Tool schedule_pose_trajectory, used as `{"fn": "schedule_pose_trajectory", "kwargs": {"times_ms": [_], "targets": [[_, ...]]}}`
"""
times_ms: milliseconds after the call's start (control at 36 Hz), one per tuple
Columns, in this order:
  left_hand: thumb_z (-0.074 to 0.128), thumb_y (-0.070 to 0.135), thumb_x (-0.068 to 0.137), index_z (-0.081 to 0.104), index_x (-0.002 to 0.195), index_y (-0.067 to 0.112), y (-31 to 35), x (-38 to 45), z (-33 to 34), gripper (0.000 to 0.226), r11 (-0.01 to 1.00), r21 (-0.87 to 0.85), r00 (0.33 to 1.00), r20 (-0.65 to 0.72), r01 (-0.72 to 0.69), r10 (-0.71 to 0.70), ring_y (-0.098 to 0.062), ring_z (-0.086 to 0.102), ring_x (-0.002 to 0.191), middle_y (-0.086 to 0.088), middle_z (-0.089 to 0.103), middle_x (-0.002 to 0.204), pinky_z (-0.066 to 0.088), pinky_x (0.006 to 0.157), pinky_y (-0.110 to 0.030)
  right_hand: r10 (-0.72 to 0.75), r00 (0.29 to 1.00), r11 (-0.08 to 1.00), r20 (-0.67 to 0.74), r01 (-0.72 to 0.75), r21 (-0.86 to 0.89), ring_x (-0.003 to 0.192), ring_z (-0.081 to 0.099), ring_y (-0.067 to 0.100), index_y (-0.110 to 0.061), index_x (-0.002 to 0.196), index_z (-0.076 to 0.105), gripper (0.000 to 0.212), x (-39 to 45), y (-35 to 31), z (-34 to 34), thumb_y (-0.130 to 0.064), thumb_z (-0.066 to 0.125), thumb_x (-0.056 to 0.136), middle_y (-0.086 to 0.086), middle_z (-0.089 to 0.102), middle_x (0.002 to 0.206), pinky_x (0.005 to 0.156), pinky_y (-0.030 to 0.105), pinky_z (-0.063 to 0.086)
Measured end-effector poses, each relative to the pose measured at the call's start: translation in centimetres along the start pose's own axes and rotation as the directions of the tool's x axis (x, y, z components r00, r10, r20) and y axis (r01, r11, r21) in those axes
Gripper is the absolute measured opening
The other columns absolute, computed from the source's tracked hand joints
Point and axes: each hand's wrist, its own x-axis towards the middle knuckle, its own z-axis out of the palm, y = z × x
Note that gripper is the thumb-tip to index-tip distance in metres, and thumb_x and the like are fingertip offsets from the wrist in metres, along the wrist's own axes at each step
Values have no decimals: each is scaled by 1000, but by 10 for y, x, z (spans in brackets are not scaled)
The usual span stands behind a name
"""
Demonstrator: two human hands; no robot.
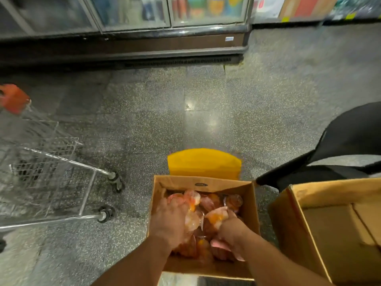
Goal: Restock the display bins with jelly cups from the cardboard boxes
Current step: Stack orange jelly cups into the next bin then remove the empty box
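An open cardboard box (206, 184) stands on the floor at the bottom centre, filled with several clear jelly cups (234, 201) in orange and red tones. Both of my hands are down inside it. My left hand (171, 221) grips a bunch of jelly cups, some sticking out above my fingers. My right hand (231, 230) grips more jelly cups, one with an orange centre showing at its top. No display bin is in view.
A second open cardboard box (305, 205) stands at the right, its inside bare. A yellow object (204, 163) sits behind the full box. A wire shopping cart (51, 172) stands at left. Another person's dark trouser leg (340, 145) is at right. A glass-door freezer (165, 38) lines the back.
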Motion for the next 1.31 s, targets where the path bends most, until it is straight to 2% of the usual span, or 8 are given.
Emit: {"fn": "schedule_pose_trajectory", "kwargs": {"times_ms": [139, 278, 417, 583, 694, 944, 1083, 1306], "targets": [[70, 48, 84, 25, 154, 29, 17, -37, -52, 85, 1000, 20, 999, -37, -13, 14, -30, 30, 139, 5, 38, 149, 23, 121, -47, 18, 999, 983, 41, -25, 183, 104, 64, 35, -18, 99, 69, 33, -80, -7, -13, 8, 49, 96, 12, 67, 100, 87, 48, 59], [55, 39, 92, 35, 149, 28, 31, -68, -111, 61, 995, 13, 984, -145, -102, 103, -26, 43, 130, 4, 47, 144, 38, 109, -36, -269, 963, 907, -34, 265, 327, 69, 68, 22, -8, 102, 64, 29, -156, -8, -28, 14, 68, 83, 13, 71, 82, 53, 29, 52], [55, 55, 79, 44, 134, 30, 52, -102, -175, 62, 984, -4, 960, -222, -178, 172, -24, 47, 123, 6, 47, 134, 48, 98, -40, -508, 817, 806, -272, 562, 186, 90, 71, 28, -8, 112, 61, 105, -173, 10, -58, -55, 100, 26, 12, 74, 95, 83, 47, 58], [47, 61, 78, 51, 124, 27, 91, -172, -283, 57, 914, 69, 851, -342, -401, 399, -23, 50, 116, 3, 53, 123, 48, 94, -39, -476, 610, 817, -633, 573, -63, 88, 67, 14, -28, 104, 54, 63, -347, -5, -72, -54, 83, 55, -6, 69, 96, 79, 37, 56], [59, 55, 82, 48, 127, 27, 124, -236, -350, 55, 835, 216, 734, -401, -506, 548, -25, 47, 117, 1, 50, 124, 47, 90, -38, -461, 477, 808, -748, 575, -131, 79, 63, 5, -26, 102, 55, 38, -469, -2, -70, -40, 79, 77, -11, 64, 91, 63, 21, 48], [67, 56, 66, 57, 108, 32, 221, -394, -437, 49, 607, 353, 422, -477, -712, 771, -23, 56, 105, 4, 56, 107, 46, 76, -36, -374, 135, 782, -918, 578, -233, 108, 61, 28, -11, 113, 50, 62, -655, 67, -86, -45, 81, 72, 5, 62, 113, 75, 30, 43], [72, 58, 68, 55, 111, 31, 293, -488, -431, 54, 415, 423, 235, -416, -805, 879, -24, 56, 109, 5, 57, 113, 51, 83, -38, -230, -44, 791, -972, 574, -213, 107, 64, 26, -11, 118, 56, 76, -735, 155, -97, -55, 77, 60, 0, 63, 108, 77, 30, 48], [67, 55, 70, 54, 97, 28, 378, -669, -378, 40, 92, 530, -111, -337, -843, 935, -27, 59, 106, 1, 57, 103, 50, 79, -37, 20, -249, 841, -968, 528, -118, 123, 56, 32, -8, 140, 45, 78, -859, 333, -74, -45, 78, 80, 14, 60, 134, 87, 31, 43]]}}
